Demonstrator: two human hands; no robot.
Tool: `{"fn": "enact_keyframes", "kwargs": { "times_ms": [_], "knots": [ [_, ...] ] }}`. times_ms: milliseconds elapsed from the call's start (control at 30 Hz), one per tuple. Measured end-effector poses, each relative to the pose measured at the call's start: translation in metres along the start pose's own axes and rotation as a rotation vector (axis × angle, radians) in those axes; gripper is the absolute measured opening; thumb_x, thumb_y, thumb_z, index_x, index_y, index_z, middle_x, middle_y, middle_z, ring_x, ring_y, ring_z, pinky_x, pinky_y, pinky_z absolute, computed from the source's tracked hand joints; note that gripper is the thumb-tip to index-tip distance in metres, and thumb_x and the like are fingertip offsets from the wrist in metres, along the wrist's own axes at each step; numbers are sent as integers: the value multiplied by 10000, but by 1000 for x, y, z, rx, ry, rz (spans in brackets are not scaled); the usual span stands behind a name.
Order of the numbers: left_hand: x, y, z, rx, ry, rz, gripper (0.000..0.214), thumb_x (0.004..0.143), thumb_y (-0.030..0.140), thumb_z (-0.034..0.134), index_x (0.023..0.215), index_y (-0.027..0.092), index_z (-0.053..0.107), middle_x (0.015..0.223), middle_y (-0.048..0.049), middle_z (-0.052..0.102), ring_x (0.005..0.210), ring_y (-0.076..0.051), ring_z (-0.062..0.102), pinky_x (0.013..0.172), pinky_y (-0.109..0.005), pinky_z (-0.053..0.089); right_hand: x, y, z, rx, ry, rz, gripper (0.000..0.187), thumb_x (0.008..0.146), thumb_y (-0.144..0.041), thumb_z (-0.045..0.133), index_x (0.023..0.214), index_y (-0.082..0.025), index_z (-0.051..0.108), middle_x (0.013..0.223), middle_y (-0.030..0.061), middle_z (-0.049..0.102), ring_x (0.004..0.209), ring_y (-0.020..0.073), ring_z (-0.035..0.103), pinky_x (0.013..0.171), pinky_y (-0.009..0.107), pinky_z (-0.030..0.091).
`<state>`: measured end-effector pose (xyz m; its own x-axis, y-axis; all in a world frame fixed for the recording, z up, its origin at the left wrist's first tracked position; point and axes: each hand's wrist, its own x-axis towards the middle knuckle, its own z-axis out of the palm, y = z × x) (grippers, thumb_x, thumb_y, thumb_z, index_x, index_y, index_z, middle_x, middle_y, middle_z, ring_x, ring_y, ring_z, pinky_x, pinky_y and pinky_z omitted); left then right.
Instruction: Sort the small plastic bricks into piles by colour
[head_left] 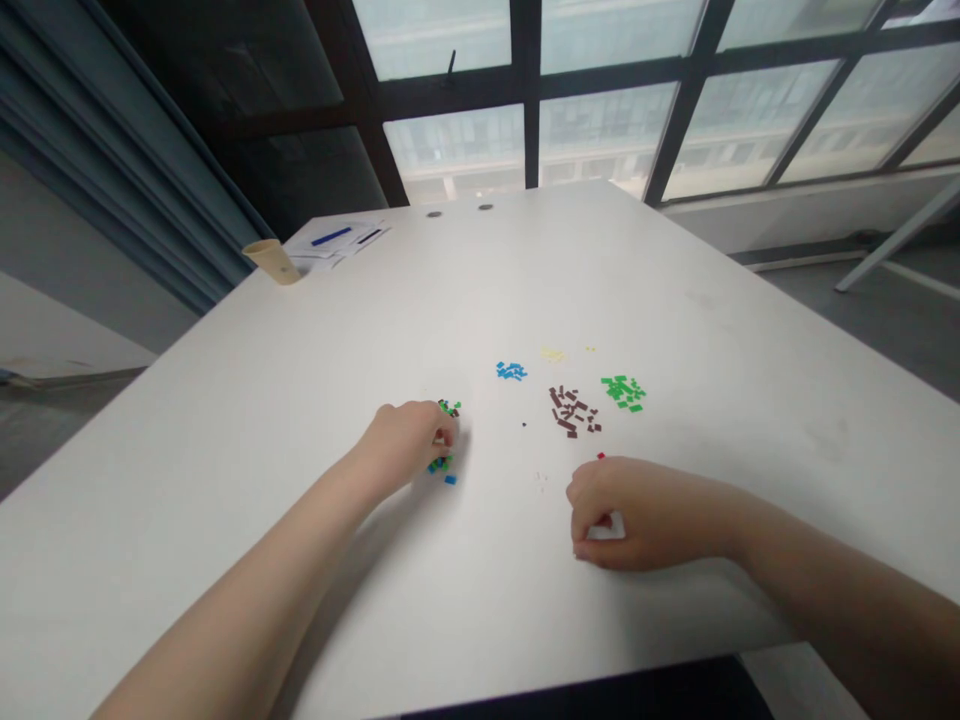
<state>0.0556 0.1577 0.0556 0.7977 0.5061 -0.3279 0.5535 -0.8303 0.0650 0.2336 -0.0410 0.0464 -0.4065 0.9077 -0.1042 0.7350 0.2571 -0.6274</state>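
Note:
My left hand (pixel 411 440) rests over a small mixed heap of coloured pieces (pixel 444 464), its fingers curled toward the thumb. Whatever those fingertips pinch is hidden. One blue piece (pixel 450 480) lies just in front of the heap. Farther right, my right hand (pixel 626 512) is closed with thumb and fingers drawn together; its contents cannot be made out. A red piece (pixel 601 456) peeks out beside its knuckles. Sorted by colour beyond the hands lie brown pieces (pixel 571 412), green pieces (pixel 624 392), blue pieces (pixel 511 371) and pale yellow pieces (pixel 553 355).
Tiny pale bits (pixel 541 482) and a dark speck (pixel 524 425) lie between the hands. At the far left of the white table (pixel 510 280) stand a tan cup (pixel 274 262) and papers with a blue pen (pixel 331 237). Windows line the far side.

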Motion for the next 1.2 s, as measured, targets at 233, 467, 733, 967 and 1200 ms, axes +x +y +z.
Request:
{"fn": "enact_keyframes", "kwargs": {
  "times_ms": [233,467,733,967,1200],
  "knots": [
    [3,0,3,56,-8,82,180,682,152,496,658,246,648,778,0,663,732,-167,578,595,-262,309,1,7,-3,-26,28,14,186,779,-237,515,684,-166,659,586,-6,529,605,98,483,608,234,362],
    [3,1,3,59,-62,78,160,680,152,494,662,226,634,775,-10,655,724,-166,571,616,-270,323,2,9,-1,-11,37,8,181,771,-243,529,676,-170,664,580,-6,525,596,100,485,603,234,365],
    [-2,15,2,-421,56,218,136,788,225,428,799,194,560,760,-12,605,634,-122,512,598,-243,373,3,6,-2,-7,154,5,126,761,-193,535,759,-173,660,626,-4,554,621,99,489,630,237,379],
    [-18,51,4,-869,82,355,111,796,250,531,860,198,456,820,-7,628,739,-118,549,676,-245,404,7,5,2,-100,650,-87,118,791,-201,535,837,-170,640,709,32,573,700,126,503,658,260,392],
    [-19,57,17,-1077,-68,416,144,780,220,575,808,188,438,790,-5,642,748,-118,579,669,-241,406,9,8,6,-87,659,-207,128,801,-240,568,874,-190,660,691,20,556,674,113,477,636,252,378]
  ]
}}
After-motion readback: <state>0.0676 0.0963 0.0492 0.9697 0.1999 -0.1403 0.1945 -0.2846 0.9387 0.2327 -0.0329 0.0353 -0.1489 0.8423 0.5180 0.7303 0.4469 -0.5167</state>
